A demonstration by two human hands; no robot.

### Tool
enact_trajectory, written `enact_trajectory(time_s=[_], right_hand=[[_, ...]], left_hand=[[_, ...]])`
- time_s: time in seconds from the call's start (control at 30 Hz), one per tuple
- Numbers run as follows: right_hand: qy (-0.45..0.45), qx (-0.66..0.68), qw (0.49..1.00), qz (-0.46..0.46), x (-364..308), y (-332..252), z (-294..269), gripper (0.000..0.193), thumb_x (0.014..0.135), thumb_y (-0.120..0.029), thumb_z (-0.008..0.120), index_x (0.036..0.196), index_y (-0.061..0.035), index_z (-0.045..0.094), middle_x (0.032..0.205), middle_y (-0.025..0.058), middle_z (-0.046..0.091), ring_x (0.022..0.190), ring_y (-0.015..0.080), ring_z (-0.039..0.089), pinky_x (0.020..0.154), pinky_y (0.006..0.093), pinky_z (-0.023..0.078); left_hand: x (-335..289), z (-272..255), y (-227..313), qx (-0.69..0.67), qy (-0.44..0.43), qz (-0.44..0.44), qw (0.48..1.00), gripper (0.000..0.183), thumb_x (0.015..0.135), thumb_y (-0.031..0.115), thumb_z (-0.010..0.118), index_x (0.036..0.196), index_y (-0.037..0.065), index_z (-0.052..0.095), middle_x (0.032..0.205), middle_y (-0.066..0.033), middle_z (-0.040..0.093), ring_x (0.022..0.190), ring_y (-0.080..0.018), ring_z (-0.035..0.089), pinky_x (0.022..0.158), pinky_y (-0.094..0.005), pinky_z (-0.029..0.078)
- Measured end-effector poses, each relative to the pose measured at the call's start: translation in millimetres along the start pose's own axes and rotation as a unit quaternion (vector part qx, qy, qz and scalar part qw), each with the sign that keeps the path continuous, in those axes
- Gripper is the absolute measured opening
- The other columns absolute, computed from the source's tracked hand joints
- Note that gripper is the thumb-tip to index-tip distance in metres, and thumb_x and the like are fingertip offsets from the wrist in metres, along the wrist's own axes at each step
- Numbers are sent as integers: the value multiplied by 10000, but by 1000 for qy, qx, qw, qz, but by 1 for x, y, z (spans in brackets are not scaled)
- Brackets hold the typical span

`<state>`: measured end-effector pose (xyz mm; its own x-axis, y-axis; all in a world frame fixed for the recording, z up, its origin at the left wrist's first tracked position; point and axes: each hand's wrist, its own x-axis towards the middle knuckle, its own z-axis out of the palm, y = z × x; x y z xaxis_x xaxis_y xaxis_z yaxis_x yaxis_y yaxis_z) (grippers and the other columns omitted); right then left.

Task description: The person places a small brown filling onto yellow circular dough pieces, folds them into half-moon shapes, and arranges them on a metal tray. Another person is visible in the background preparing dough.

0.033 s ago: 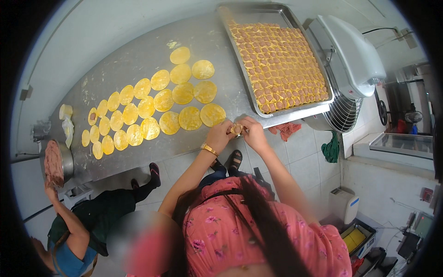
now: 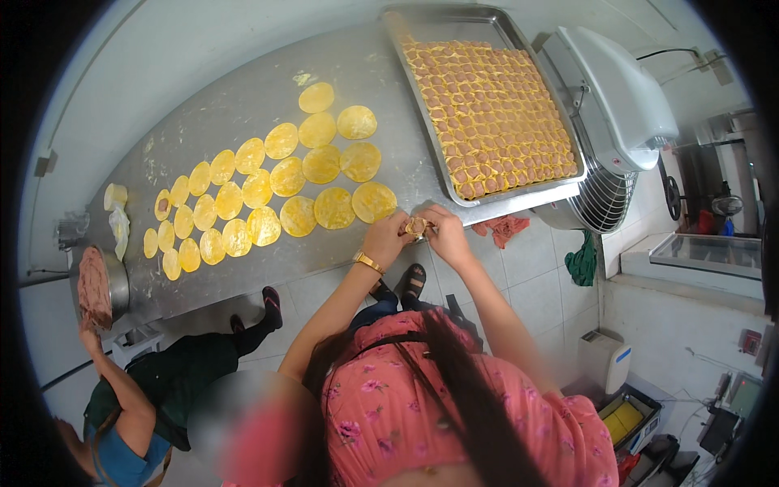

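Observation:
At the front edge of the steel table, both hands pinch one small filled dumpling point(image 2: 418, 226) in a yellow wrapper. My left hand point(image 2: 388, 237), with a gold watch at its wrist, closes on the dumpling's left side. Fingers of my right hand point(image 2: 446, 233) grip it from the right. Several round yellow wrappers point(image 2: 320, 164) lie in rows on the table to the left; one at the far-left end carries a dab of filling point(image 2: 164, 204). To the right, a metal tray point(image 2: 435, 154) holds tightly packed rows of open-topped dumplings point(image 2: 495, 122) with pinkish filling.
A white mixer point(image 2: 617, 97) with a wire guard stands right of the tray. At the table's left end, a co-worker's hand point(image 2: 91, 337) touches a metal bowl point(image 2: 120, 284) of pink filling point(image 2: 95, 288). A red cloth point(image 2: 505, 230) and a green cloth point(image 2: 581, 261) hang or lie beyond the table's edge.

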<state>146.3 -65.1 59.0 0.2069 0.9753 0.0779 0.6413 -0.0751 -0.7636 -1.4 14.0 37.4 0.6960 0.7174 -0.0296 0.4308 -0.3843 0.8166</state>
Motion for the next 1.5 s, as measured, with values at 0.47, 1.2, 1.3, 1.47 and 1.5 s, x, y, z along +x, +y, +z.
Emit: enact_trajectory(time_s=[0.47,1.2,1.3,1.47,1.5], right_hand=[[64,-16,998,23,10,7,0,321,629,95,620,929,-19,632,895,134,591,857,349,585,725,400,476],[63,20,998,8,7,5,1,424,592,143,577,983,-15,621,934,147,591,886,347,580,751,387,487],[70,36,996,33,7,5,2,424,598,142,587,990,-15,621,927,147,592,859,341,591,723,381,493],[63,41,996,40,12,9,6,388,617,130,591,976,-12,628,916,146,596,813,343,600,692,378,491],[57,26,997,33,13,10,6,381,618,129,590,970,-12,629,912,147,595,811,346,599,691,379,490]], left_hand=[[19,1,-3,-32,25,22,999,284,676,112,771,881,26,595,724,-103,630,696,-219,646,625,-305,500],[23,1,1,-33,9,21,999,259,698,96,745,880,15,578,763,-140,637,729,-262,653,642,-332,507],[25,0,0,-45,16,26,999,259,709,82,734,908,13,583,795,-141,644,741,-260,658,650,-328,513],[29,0,-4,-67,-1,32,997,281,721,69,727,960,12,590,864,-137,652,782,-250,671,673,-313,528],[30,1,-5,-80,-2,28,996,282,719,66,729,958,13,590,863,-135,651,786,-247,672,673,-312,529]])
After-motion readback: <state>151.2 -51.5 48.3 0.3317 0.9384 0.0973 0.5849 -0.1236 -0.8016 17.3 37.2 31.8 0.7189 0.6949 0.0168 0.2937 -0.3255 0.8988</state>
